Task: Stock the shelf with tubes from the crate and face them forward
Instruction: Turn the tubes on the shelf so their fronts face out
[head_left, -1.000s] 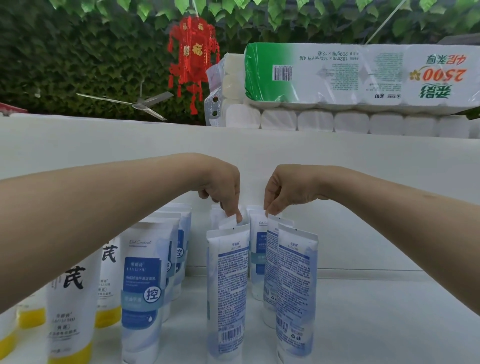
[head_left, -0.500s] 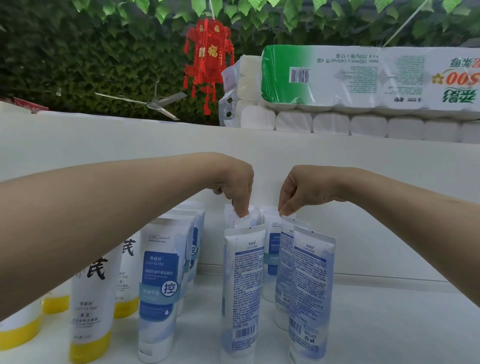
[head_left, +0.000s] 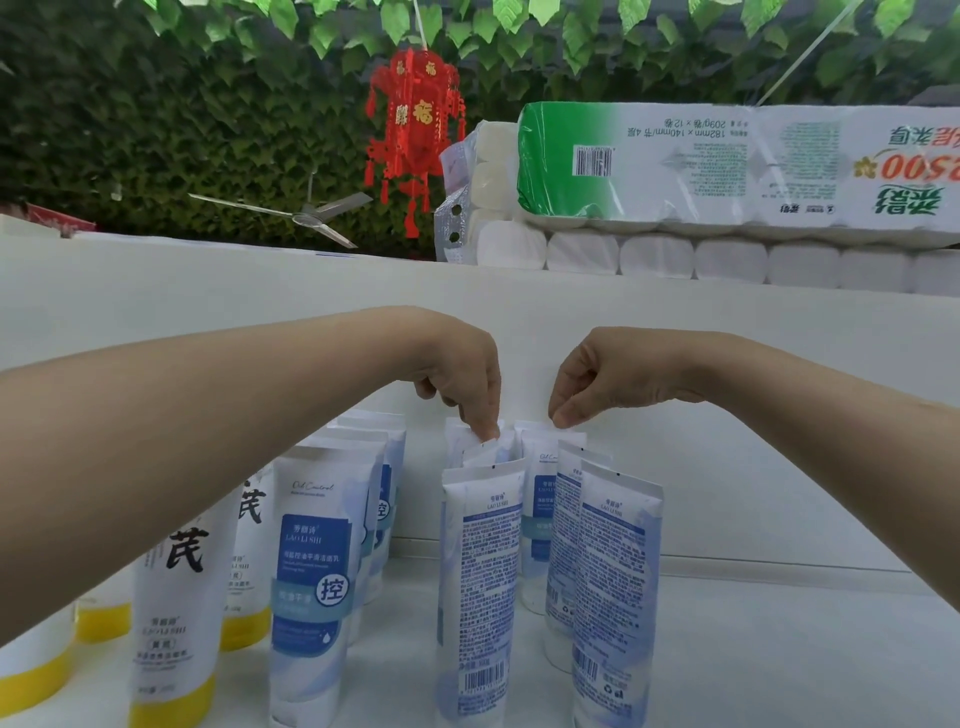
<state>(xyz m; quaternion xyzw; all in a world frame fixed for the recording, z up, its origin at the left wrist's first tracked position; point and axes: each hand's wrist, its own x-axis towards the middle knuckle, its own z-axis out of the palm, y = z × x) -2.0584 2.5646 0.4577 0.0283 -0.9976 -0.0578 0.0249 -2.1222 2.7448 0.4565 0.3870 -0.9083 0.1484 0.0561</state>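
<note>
Shelf (head_left: 779, 649) partly stocked. Two front tubes (head_left: 480, 571) show barcodes; facing remains. Behind them, left hand (head_left: 462, 379) pinches one rear tube (head_left: 482, 451); right hand (head_left: 597, 384) pinches a neighbouring tube (head_left: 540, 467).

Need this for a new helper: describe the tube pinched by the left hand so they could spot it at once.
Below the toilet-paper pack, on the white shelf, stand three files of blue-and-white tubes. Take the middle file's front tube, barcode side out; the wanted tube stands right behind it. Only its top crimp shows, slanted, pinched by the left hand.
</note>
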